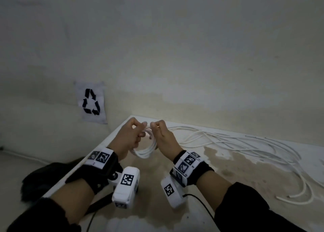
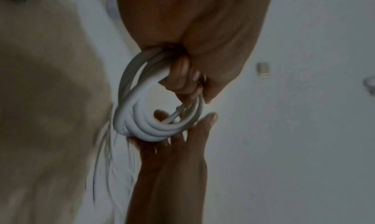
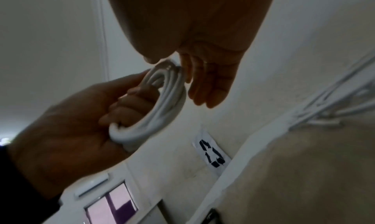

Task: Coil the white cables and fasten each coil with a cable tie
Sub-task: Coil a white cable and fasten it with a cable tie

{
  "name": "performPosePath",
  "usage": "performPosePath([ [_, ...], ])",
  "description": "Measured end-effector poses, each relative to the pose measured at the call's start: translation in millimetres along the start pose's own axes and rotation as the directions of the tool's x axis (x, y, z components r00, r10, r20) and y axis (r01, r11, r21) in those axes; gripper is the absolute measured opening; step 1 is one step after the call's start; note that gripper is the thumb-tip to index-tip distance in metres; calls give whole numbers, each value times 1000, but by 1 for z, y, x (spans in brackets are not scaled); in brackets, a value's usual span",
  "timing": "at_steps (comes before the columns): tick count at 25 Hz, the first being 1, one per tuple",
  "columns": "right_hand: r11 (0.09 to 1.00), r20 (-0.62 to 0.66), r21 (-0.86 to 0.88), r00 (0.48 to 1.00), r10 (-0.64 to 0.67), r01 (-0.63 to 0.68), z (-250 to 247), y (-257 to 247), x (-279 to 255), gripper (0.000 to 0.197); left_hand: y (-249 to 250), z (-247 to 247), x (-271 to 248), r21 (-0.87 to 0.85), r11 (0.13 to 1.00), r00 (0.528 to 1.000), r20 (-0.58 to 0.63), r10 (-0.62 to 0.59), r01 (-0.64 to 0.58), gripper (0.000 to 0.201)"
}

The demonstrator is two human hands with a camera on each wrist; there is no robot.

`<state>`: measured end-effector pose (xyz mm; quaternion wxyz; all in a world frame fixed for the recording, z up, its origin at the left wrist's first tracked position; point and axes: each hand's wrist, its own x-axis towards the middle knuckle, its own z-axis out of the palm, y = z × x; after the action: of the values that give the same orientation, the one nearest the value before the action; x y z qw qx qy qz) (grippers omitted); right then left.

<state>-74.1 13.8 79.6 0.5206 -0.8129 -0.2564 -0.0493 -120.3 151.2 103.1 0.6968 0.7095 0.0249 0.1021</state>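
A small coil of white cable [image 1: 145, 152] is held up between both hands over the table's far left corner. My left hand [image 1: 130, 135] grips it, with the fingers [image 2: 182, 76] curled through the loops [image 2: 142, 126]. My right hand [image 1: 162, 131] pinches the top of the coil [image 3: 160, 108] between thumb and fingers [image 3: 202, 83]. In the right wrist view my left hand [image 3: 81, 115] wraps the coil's left side. I cannot make out a cable tie in any view.
A loose tangle of long white cables [image 1: 236, 142] sprawls over the stained table [image 1: 228, 179] to the right, reaching its right edge. A sheet with a recycling symbol [image 1: 91, 102] hangs on the wall at left. A dark object [image 1: 43, 175] lies beyond the table's left edge.
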Motion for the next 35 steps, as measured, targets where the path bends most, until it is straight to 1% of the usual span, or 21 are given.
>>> performPosePath([
  [1,998,44,32,998,52,-53,14,1,4,33,2,-26,-1,65,998,998,-63,32,-28,30],
  [2,996,107,2,990,88,-89,24,5,8,32,5,-49,-1,114,993,991,-117,57,-43,30],
  [3,994,204,-65,973,105,-93,37,10,11,26,5,-75,-4,156,987,982,-177,68,-40,30],
  [4,989,316,-136,943,105,-64,51,14,12,20,4,-99,-8,194,981,971,-226,71,-26,31],
  [5,979,432,-205,896,99,-9,61,16,11,16,0,-117,-11,226,974,963,-260,67,-6,31],
  [6,965,543,-255,834,93,58,74,15,9,15,-5,-134,-17,250,968,956,-287,61,14,31],
  [8,932,694,-316,713,97,181,92,7,5,19,-18,-156,-24,271,962,946,-319,52,38,31],
  [10,888,777,-364,617,123,281,105,-4,-1,23,-29,-166,-27,273,961,941,-336,44,53,31],
  [11,860,804,-383,580,131,337,111,-8,-5,25,-35,-169,-28,277,959,939,-341,39,61,31],
  [12,832,819,-392,560,122,392,115,-10,-8,25,-38,-170,-27,283,957,938,-344,36,67,31],
  [14,793,835,-392,542,94,466,123,-11,-11,24,-42,-170,-26,278,958,938,-345,28,73,30],
  [16,786,828,-402,554,91,470,125,-11,-12,23,-43,-167,-25,259,964,940,-339,26,66,30],
  [17,793,811,-408,579,88,452,124,-10,-11,22,-43,-165,-25,255,965,941,-338,27,64,30],
  [20,814,724,-409,690,14,412,120,-7,-7,16,-44,-159,-26,253,965,934,-356,29,66,28],
  [22,852,650,-376,759,-37,364,115,-7,-4,14,-43,-156,-27,249,967,926,-376,41,59,27],
  [25,958,470,-215,880,-70,191,106,-11,4,9,-39,-153,-28,257,966,910,-407,83,26,26],
  [27,996,313,-52,948,-54,74,96,-14,10,18,-36,-152,-26,264,964,900,-424,103,14,24],
  [28,999,239,35,970,-35,27,90,-14,14,21,-35,-150,-25,261,965,897,-429,106,11,24],
  [31,976,75,218,997,-6,-10,67,-15,21,22,-34,-140,-19,238,971,907,-412,92,9,23],
  [33,943,25,331,1000,-9,0,52,-15,22,14,-35,-128,-13,226,974,917,-392,77,14,22],
  [35,870,5,492,1000,-7,4,37,-17,20,11,-35,-113,-6,204,979,925,-374,61,18,23],
])
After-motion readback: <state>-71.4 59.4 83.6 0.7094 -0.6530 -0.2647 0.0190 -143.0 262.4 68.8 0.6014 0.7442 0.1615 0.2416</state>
